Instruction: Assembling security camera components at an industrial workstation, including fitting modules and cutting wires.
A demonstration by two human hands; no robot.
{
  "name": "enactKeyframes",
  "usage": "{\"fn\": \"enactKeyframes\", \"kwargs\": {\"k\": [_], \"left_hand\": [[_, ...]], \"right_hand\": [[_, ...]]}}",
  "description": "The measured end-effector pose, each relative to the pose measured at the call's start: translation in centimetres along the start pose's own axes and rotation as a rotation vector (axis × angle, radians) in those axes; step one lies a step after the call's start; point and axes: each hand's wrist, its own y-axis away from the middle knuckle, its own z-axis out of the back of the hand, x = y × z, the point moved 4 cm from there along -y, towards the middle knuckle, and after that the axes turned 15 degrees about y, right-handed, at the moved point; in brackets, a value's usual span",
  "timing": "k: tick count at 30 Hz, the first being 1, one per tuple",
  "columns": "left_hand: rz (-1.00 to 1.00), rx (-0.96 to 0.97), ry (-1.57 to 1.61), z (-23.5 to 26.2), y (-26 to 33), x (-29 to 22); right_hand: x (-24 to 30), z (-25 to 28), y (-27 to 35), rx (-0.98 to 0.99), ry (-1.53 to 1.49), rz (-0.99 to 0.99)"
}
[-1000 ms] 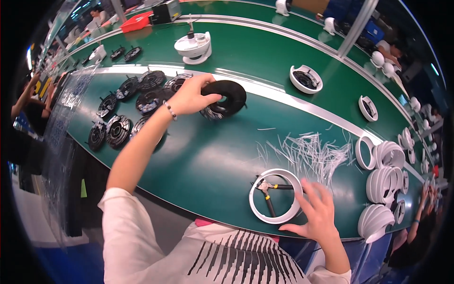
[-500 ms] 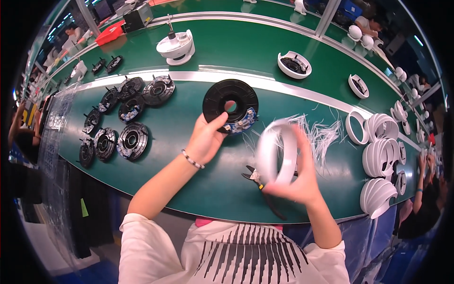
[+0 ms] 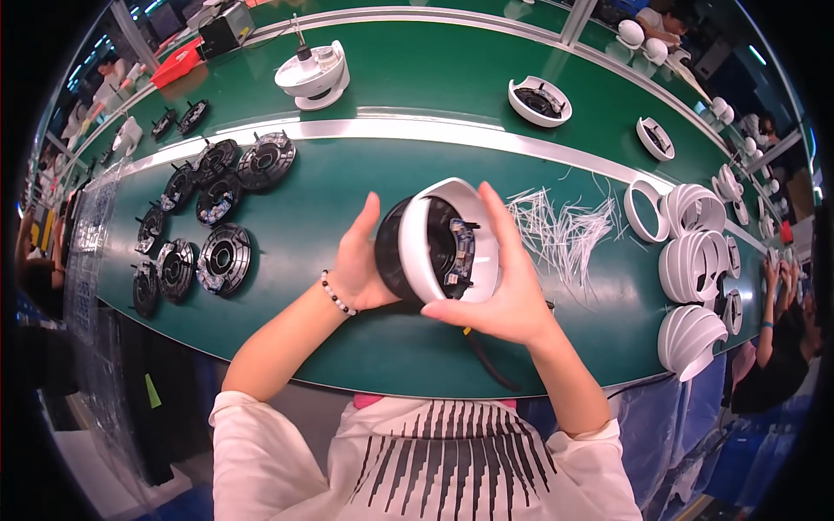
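Note:
In front of my chest, my left hand [image 3: 354,271] grips a round black plastic disc [image 3: 393,260] from its left side, thumb raised and fingers partly behind it. My right hand [image 3: 514,295] holds a white ring-shaped housing [image 3: 415,247] by its right side, thumb along the lower rim. Disc and housing meet, and through the white opening show the disc's inner face and a small blue circuit board [image 3: 462,252]. Whether the disc is fully seated cannot be made out. Below my right hand lie pliers [image 3: 493,365], mostly hidden, with a dark handle showing.
Several black discs with circuit boards [image 3: 224,260] lie on the left of the green table. Thin white strips [image 3: 569,234] are heaped right of my hands. Stacked white housings [image 3: 691,265] stand farther right. Beyond a metal rail, a white assembly [image 3: 314,78] sits on the green belt.
My hands have come together, bringing the white housing left onto the black disc. The disc has turned, and its circuit board now shows through the housing. The pliers' jaws are now covered.

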Motion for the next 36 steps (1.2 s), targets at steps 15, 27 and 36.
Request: {"fn": "enactKeyframes", "kwargs": {"k": [15,27,36], "left_hand": [[-0.293,-0.001,0.040,0.2,-0.6,0.7],[-0.230,0.072,0.055,-1.8,0.1,0.0],[-0.371,-0.036,-0.049,-1.2,-0.4,1.1]], "right_hand": [[2.0,-2.9,0.2,-0.156,0.430,0.026],[-0.3,0.9,-0.3,-0.099,-0.953,-0.135],[1.8,-2.8,1.2,-0.249,0.253,0.022]]}}
